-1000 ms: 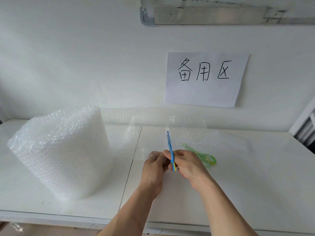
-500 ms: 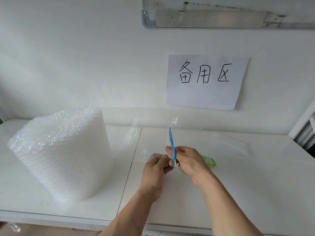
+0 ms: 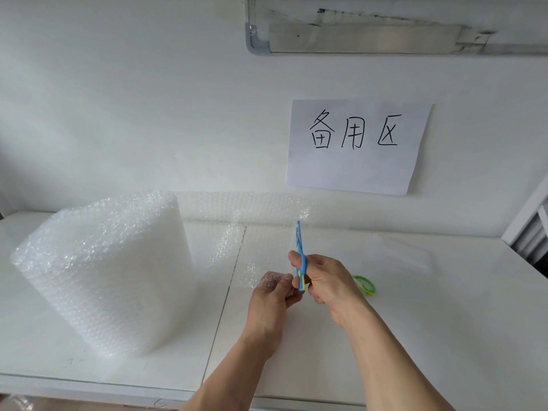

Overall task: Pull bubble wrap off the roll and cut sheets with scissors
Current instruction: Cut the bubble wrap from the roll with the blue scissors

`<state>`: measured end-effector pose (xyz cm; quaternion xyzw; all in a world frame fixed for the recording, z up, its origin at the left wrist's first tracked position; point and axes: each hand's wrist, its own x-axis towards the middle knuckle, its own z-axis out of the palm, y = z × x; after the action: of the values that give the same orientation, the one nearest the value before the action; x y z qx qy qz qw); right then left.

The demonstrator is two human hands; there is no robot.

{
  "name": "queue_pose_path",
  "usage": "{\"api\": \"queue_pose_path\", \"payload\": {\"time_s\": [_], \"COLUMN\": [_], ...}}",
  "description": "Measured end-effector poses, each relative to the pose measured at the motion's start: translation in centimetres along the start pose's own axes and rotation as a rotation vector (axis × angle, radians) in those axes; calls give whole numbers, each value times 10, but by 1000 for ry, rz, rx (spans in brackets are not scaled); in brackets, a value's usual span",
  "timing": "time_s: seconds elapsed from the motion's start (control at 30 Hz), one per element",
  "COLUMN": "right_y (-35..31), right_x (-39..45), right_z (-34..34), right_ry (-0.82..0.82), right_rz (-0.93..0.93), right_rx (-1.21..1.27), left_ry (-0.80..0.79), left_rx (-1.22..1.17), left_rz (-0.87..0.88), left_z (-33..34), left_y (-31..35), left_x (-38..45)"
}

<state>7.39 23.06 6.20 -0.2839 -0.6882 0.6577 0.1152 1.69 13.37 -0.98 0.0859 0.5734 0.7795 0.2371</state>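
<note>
Blue scissors (image 3: 300, 256) stand upright, gripped in the right hand (image 3: 329, 280), near the desk (image 3: 415, 321) middle. The left hand (image 3: 272, 298) pinches the bubble wrap sheet (image 3: 261, 247) unrolled from the roll (image 3: 109, 271) at the desk's left edge.

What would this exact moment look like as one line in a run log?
stage: cutting | left hand: pinches bubble wrap edge | right hand: grips blue scissors | roll: upright, left on table

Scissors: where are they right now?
Head view, centre: the blue scissors are gripped in the right hand, blades pointing away toward the wall, just right of the left hand pinching the bubble wrap sheet.
</note>
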Motion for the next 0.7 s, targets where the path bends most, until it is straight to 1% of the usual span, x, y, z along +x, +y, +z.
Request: {"api": "queue_pose_path", "payload": {"time_s": [0.1, 0.23, 0.37, 0.7], "right_y": [-2, -6, -7, -13], "right_x": [3, 9, 11, 15], "right_z": [-2, -3, -3, -7], "right_ry": [1, 22, 9, 15], "right_rz": [-14, -16, -33, -30], "right_rx": [-29, -2, -34, -34], "left_ry": [16, 23, 36, 35], "left_rx": [-6, -4, -12, -7], "left_rz": [-6, -4, 2, 11], "left_z": [1, 2, 2, 4], "left_y": [0, 1, 2, 5], "left_x": [0, -2, -3, -6]}}
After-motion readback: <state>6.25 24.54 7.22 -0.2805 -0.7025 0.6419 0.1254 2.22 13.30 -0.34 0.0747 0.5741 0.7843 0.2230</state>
